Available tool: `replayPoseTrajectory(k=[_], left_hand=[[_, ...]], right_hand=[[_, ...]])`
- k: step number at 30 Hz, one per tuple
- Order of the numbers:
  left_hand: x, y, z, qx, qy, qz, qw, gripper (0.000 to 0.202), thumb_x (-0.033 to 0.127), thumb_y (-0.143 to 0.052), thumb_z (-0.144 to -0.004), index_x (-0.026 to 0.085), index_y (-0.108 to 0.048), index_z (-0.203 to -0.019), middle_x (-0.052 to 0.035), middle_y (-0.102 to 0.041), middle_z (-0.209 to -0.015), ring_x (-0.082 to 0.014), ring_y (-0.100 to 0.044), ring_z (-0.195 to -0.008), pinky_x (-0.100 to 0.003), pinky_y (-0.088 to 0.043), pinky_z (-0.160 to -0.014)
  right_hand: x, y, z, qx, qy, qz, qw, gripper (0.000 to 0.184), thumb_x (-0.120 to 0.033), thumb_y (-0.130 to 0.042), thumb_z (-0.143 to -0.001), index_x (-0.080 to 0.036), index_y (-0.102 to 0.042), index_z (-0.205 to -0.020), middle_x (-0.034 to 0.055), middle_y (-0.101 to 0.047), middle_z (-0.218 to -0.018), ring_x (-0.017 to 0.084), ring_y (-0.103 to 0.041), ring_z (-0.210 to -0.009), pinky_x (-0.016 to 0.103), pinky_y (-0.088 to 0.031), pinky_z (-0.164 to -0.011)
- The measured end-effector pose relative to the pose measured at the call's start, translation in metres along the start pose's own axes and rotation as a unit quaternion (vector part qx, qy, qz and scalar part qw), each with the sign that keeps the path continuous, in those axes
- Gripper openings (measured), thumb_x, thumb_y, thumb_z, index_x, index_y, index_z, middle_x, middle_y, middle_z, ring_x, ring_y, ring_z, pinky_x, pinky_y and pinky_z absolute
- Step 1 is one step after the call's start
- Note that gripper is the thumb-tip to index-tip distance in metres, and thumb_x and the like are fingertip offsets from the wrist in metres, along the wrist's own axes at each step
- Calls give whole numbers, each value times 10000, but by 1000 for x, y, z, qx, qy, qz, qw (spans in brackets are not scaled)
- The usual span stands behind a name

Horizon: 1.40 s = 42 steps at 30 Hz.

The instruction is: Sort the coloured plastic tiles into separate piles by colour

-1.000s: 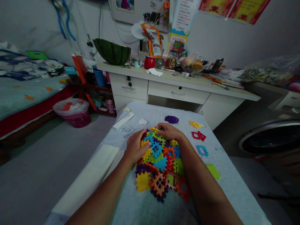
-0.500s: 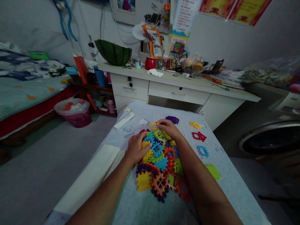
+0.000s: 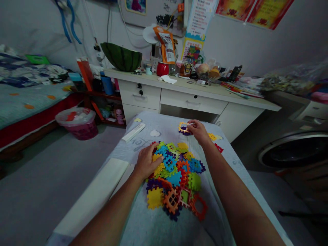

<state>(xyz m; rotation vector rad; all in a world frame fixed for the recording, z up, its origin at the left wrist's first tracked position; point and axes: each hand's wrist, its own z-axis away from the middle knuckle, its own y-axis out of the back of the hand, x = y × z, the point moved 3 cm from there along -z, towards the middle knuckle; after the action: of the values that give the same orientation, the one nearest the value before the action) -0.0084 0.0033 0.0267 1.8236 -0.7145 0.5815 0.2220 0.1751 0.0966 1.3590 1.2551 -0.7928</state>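
Observation:
My right hand [image 3: 198, 130] pinches a yellow frame-shaped interlocking tile [image 3: 182, 125] by its right side. That tile is over a purple tile [image 3: 185, 133] near the far edge of the cloth-covered table. My left hand [image 3: 148, 162] rests at the left side of a pile of colourful notched plastic tiles, thumb apart from the fingers, against yellow tiles [image 3: 159, 169]. In the pile are a light-blue window tile [image 3: 169, 163], a yellow square [image 3: 155, 198], an orange window tile [image 3: 171, 201] and a red-orange frame [image 3: 204, 209]. A yellow tile [image 3: 212, 136] and a red tile [image 3: 219, 148] lie beyond my right forearm.
The table [image 3: 153, 229] has a white box [image 3: 133, 132] at its far left. Behind stands a white desk [image 3: 143, 92] with a watermelon half [image 3: 121, 57] and a red mug [image 3: 162, 69]. A pink bin [image 3: 84, 128] is left, a washing machine [image 3: 289, 136] right.
My right hand has carried the yellow frame tile from above the pile to the right and away, over the purple tile. My left hand stays at the pile.

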Motion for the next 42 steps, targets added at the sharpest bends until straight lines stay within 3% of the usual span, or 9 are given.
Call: replayPoseTrajectory(k=[3, 6, 11, 15, 22, 31, 36, 39, 42], left_hand=[[-2, -1, 0, 10, -6, 5, 1000, 527, 400, -595, -816, 236, -502, -1308, -91, -603, -1279, -272, -554, -1176, -485, -383, -1048], [-2, -1, -1, 8, -12, -1, 1000, 435, 410, -586, -818, 242, -578, -1220, -85, -577, -1310, -278, -516, -1232, -487, -373, -1070], [-2, -1, -1, 4, -5, -13, 1000, 399, 432, -572, -826, 237, -620, -1171, -84, -573, -1303, -281, -515, -1231, -493, -380, -1069], [-3, -2, -1, 6, -11, -15, 1000, 393, 429, -567, -826, 232, -621, -1161, -81, -595, -1273, -278, -527, -1212, -488, -388, -1058], [-3, -1, -1, -3, -9, -11, 1000, 399, 433, -557, -826, 228, -615, -1163, -83, -597, -1277, -278, -522, -1221, -486, -382, -1062], [-3, -1, -1, 2, -14, -8, 1000, 386, 431, -564, -823, 236, -621, -1152, -81, -607, -1265, -274, -530, -1213, -487, -380, -1061], [-5, -2, -2, -3, -13, -11, 1000, 394, 436, -558, -825, 230, -621, -1154, -82, -607, -1268, -275, -530, -1218, -482, -382, -1063], [-5, -3, -2, 0, -17, -10, 1000, 392, 438, -556, -829, 229, -622, -1154, -78, -615, -1256, -267, -542, -1203, -471, -392, -1058], [-6, -4, -2, 2, -25, -8, 1000, 391, 440, -548, -836, 231, -622, -1158, -71, -629, -1232, -256, -561, -1175, -455, -407, -1046]], right_hand=[[20, 45, -10, 106, -36, 73, 991, 299, -342, -631, -664, -177, -573, -906, -15, -585, -646, 128, -561, -593, 217, -402, -514], [46, 87, -16, 208, -110, 157, 959, 271, -256, -640, -636, -159, -603, -886, 18, -628, -674, 138, -565, -587, 232, -414, -526], [83, 129, -20, 271, -179, 303, 896, 256, -229, -673, -614, -151, -662, -858, 47, -678, -748, 161, -590, -621, 257, -424, -559], [97, 143, -21, 285, -187, 345, 874, 215, -226, -685, -630, -142, -681, -829, 79, -692, -800, 178, -604, -674, 259, -407, -561], [112, 151, -25, 297, -195, 335, 873, 188, -209, -637, -676, -149, -700, -843, 116, -700, -858, 200, -627, -723, 278, -435, -588], [103, 153, -8, 282, -177, 344, 878, 387, -108, -543, -674, -137, -704, -1025, 118, -698, -1008, 221, -632, -917, 302, -481, -788], [79, 128, 12, 200, -114, 340, 912, 310, -151, -545, -724, -146, -694, -996, 91, -696, -980, 181, -619, -840, 277, -473, -751], [61, 95, 29, 34, -59, 298, 952, 217, -207, -577, -738, -158, -694, -913, 37, -681, -796, 153, -587, -690, 268, -460, -669], [46, 57, 49, -162, -20, 260, 952, 159, -245, -625, -731, -174, -695, -855, 12, -680, -765, 151, -588, -690, 266, -456, -669]])
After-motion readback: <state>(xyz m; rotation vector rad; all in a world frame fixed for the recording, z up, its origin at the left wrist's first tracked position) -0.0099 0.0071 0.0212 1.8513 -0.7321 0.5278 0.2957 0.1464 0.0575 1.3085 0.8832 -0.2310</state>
